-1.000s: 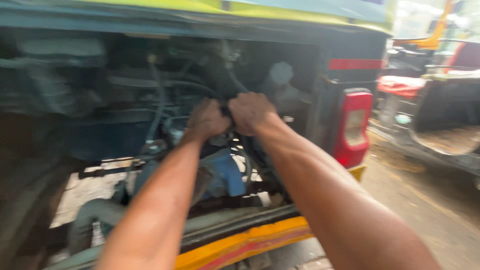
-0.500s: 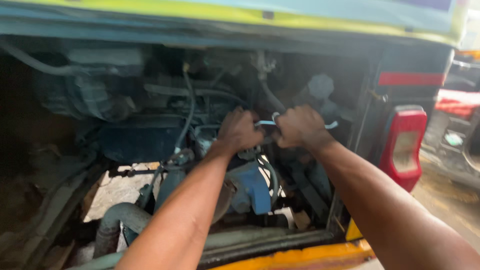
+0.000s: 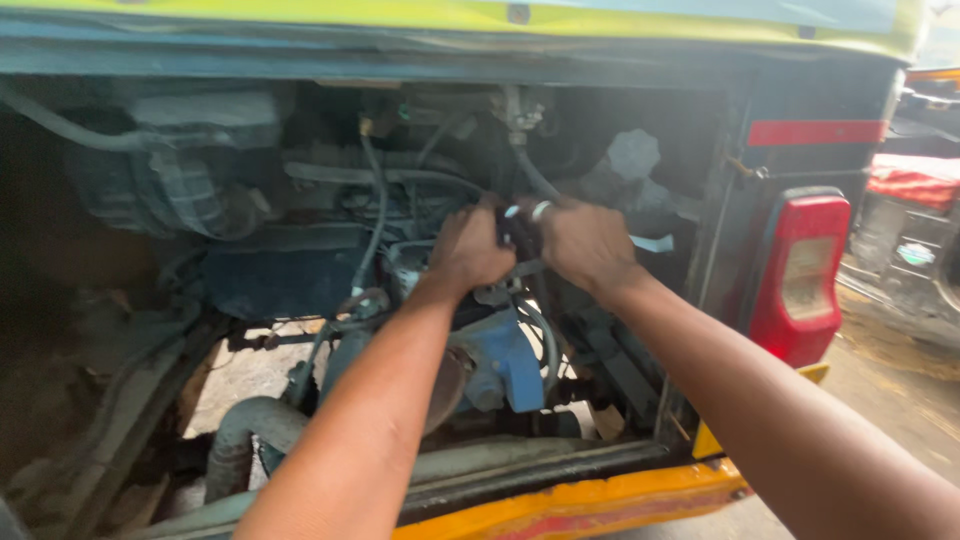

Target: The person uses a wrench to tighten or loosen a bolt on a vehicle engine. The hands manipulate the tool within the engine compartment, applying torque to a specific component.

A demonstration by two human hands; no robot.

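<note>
Item: dark hose fitting with a pale metal clamp ring (image 3: 527, 212). We find it high in the middle of the open engine bay, just under the black hose (image 3: 530, 175) that drops from the upper bracket, and above the blue engine casing (image 3: 505, 360). Both hands meet on it, so most of it is hidden.

Left hand (image 3: 470, 250): fingers curled shut around the left side of the fitting, knuckles toward us. Right hand (image 3: 585, 243): grip pressed together on the right side, and what looks like a flat pale tool end (image 3: 652, 243) sticks out beyond it; we cannot tell what kind of tool it is.

Surroundings, working outward: a thin hose (image 3: 378, 215) running down left of the hands; a grey ribbed pipe (image 3: 240, 440) at the bay floor; the red tail lamp (image 3: 800, 275) on the right edge of the body; the yellow bumper strip (image 3: 600, 500) below.

Risks, as we judge them:
- The hands are crowded together on a small part. A sudden release of the clamp could drive the knuckles into the bracket or the casing.
- The tool end, if it slips off the ring, could nick the black hose beside it.
- The ring is small; dropped, it would probably fall among the pipes and casing beneath and be hard to find.
- The arms reach in over the bumper strip, so balance is forward and a slip would carry weight into the bay.
</note>
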